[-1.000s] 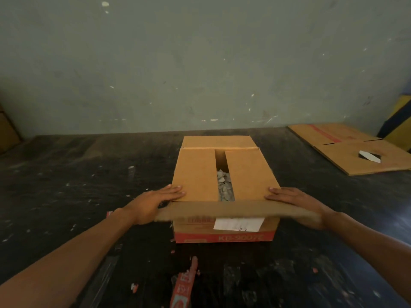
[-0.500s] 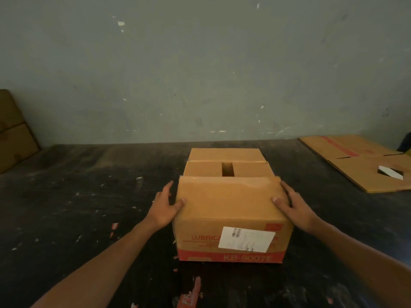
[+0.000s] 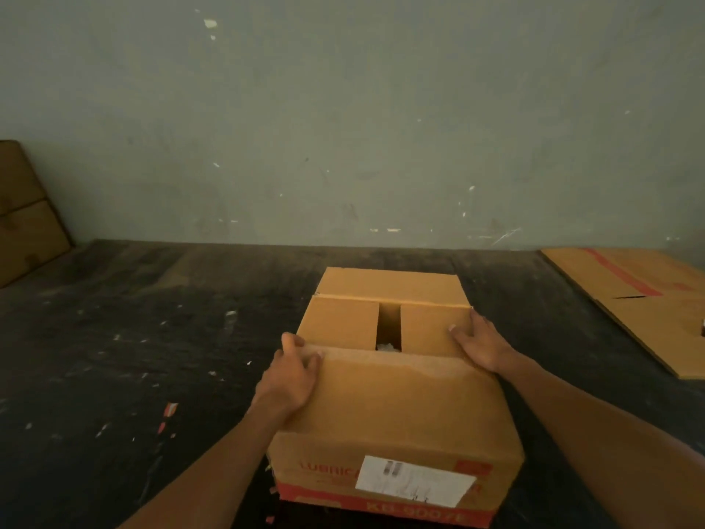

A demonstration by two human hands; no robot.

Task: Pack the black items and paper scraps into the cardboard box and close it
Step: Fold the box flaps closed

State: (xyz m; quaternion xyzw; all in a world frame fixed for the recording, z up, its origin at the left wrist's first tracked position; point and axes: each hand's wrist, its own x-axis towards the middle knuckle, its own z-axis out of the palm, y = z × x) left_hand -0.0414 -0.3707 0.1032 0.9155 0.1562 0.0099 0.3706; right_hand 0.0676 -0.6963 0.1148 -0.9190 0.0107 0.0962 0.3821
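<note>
The cardboard box [image 3: 393, 410] with red print and a white label stands on the dark surface just in front of me. Its two side flaps lie folded in, with a narrow gap between them where white paper scraps [image 3: 387, 346] show. The near flap [image 3: 400, 379] lies down over them, and the far flap [image 3: 389, 282] still points away. My left hand [image 3: 293, 376] grips the near flap's left corner. My right hand [image 3: 478, 339] lies flat on the right side flap, fingers apart. No black items are visible.
A flattened cardboard sheet [image 3: 641, 299] with red tape lies at the right. Another cardboard piece [image 3: 23, 215] leans on the wall at the far left. Small red scraps [image 3: 169, 408] lie left of the box. The grey wall runs close behind.
The near flap came up from hanging in front and now lies over the side flaps. My right hand slid forward onto the right side flap; my left took the flap's corner.
</note>
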